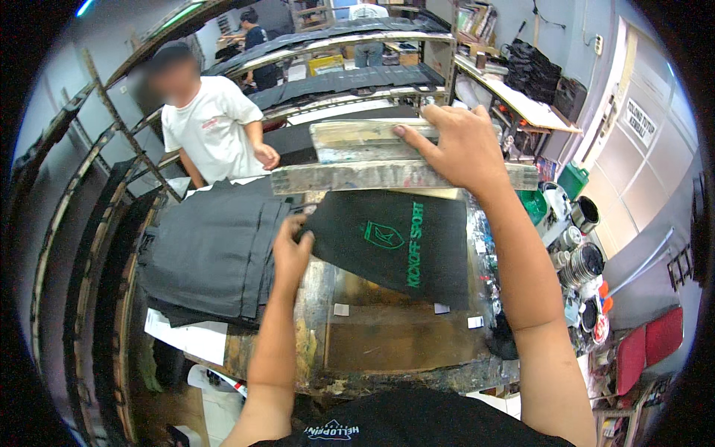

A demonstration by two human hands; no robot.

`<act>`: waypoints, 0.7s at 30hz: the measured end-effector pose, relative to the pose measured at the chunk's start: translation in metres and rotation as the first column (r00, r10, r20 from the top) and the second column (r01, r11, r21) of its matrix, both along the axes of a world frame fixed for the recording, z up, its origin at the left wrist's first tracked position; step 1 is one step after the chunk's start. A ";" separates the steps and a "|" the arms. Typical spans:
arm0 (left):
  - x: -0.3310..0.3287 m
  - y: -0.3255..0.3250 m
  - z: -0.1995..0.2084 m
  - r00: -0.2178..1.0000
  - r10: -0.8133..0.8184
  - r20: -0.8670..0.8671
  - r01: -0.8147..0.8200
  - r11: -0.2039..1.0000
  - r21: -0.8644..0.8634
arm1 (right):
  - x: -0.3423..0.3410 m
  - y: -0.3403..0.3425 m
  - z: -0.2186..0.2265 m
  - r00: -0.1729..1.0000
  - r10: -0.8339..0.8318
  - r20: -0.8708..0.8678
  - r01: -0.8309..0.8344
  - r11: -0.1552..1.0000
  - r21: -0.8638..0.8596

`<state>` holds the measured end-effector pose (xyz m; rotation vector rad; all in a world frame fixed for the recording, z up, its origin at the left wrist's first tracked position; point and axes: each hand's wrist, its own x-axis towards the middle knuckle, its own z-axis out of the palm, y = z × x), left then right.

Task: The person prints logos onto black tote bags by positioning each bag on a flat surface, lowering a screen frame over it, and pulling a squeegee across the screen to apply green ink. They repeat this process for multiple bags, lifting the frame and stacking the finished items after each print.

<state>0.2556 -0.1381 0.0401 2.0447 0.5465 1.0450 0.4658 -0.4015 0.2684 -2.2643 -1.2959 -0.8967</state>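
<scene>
A black cloth panel with a green printed crest and lettering lies skewed over the brown printing board. My left hand pinches its left corner, the fingers closed on the cloth. Above the far edge of the panel, a paint-stained screen printing frame is tipped up. My right hand grips it from above, with the thumb over a pale, smeared bar on its far side. Left of the board, beside my left hand, rests a thick stack of black cloth panels.
A co-worker in a white shirt stands across the table at the left. Racks with dark cloth run behind, and more racks line the left. Paint tubs crowd the right side. A red chair stands at lower right.
</scene>
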 end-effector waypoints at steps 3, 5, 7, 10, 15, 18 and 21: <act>-0.006 0.073 0.038 0.999 -0.037 0.019 0.038 0.994 -0.107 | -0.002 -0.004 0.003 1.000 -0.021 -0.002 0.021 1.000 -0.013; -0.027 0.112 0.061 1.000 -0.007 0.006 0.007 0.995 -0.103 | -0.002 -0.005 -0.002 1.000 -0.009 0.017 0.009 1.000 0.010; -0.055 0.148 0.078 0.997 0.062 -0.053 -0.065 0.996 -0.054 | -0.006 -0.006 -0.001 1.000 -0.022 0.000 0.022 1.000 -0.004; -0.096 0.208 0.080 0.978 0.189 -0.083 -0.197 0.976 -0.097 | -0.009 -0.004 0.001 1.000 -0.019 -0.020 0.018 1.000 -0.010; -0.168 0.273 0.030 0.708 0.683 -0.179 -0.640 0.727 0.249 | -0.012 0.001 0.002 1.000 0.013 -0.021 -0.012 1.000 0.023; -0.184 0.237 -0.013 0.622 0.779 0.083 -0.741 0.551 0.383 | -0.011 -0.002 0.000 0.999 -0.028 -0.025 0.028 1.000 -0.001; -0.239 0.176 -0.027 0.839 0.530 -0.122 -0.423 0.777 0.466 | -0.013 -0.002 -0.002 1.000 -0.030 -0.009 0.030 0.999 0.012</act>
